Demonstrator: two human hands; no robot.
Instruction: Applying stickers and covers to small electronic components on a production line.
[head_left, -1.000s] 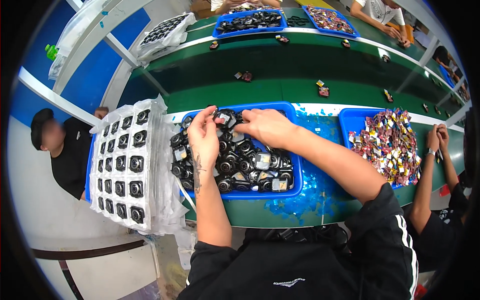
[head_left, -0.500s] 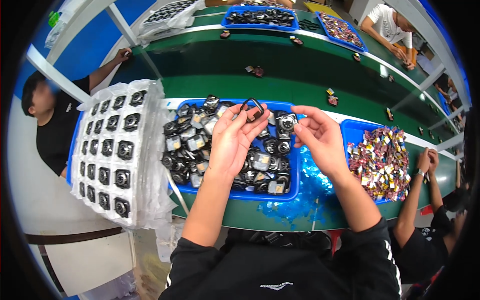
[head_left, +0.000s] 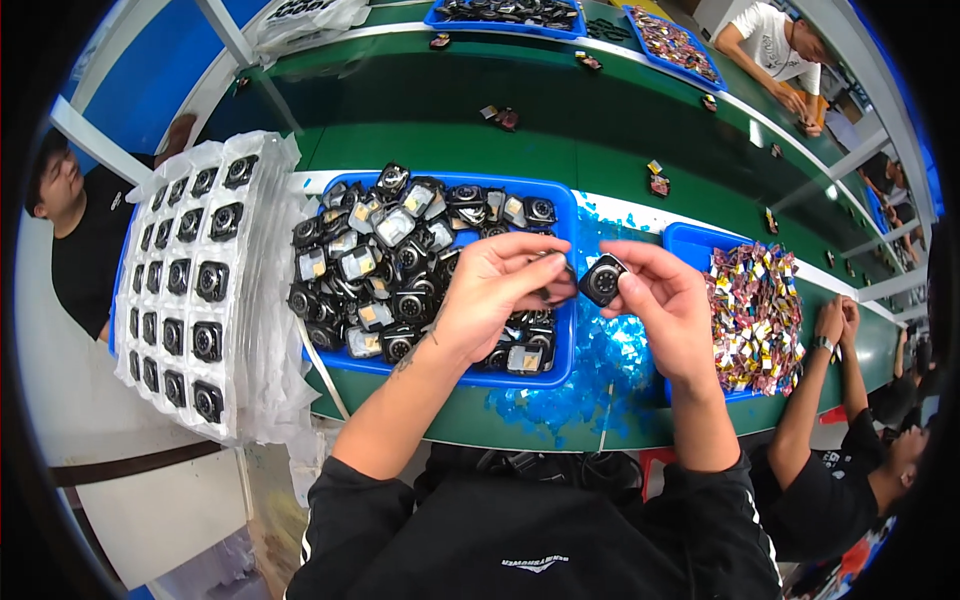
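Over the right rim of a blue tray (head_left: pixel 568 345), my two hands are close together. My right hand (head_left: pixel 668 312) pinches a small black square housing (head_left: pixel 600 281) with a round ringed centre turned upward. Closed fingers of my left hand (head_left: pixel 497 298) hold a thin black frame (head_left: pixel 567 284), partly hidden behind the fingertips. The frame is right beside the housing; whether they touch I cannot tell. Below and left of my hands, the tray is heaped with similar black housings (head_left: pixel 410 305), some showing pale rectangular backs.
Stacked white moulded trays (head_left: pixel 190 290) with housings in rows stand at left. Blue film scraps (head_left: pixel 590 385) litter the green table. At right, a blue bin (head_left: pixel 683 240) holds small red-and-yellow parts (head_left: pixel 755 320). Beyond runs a green conveyor (head_left: pixel 400 125) with scattered parts. Other people work at left and right.
My left hand has turned from palm-up to a pinch, bringing the frame down and right towards the housing. My right hand has moved slightly lower and tilted the housing. The whole view has shifted a little.
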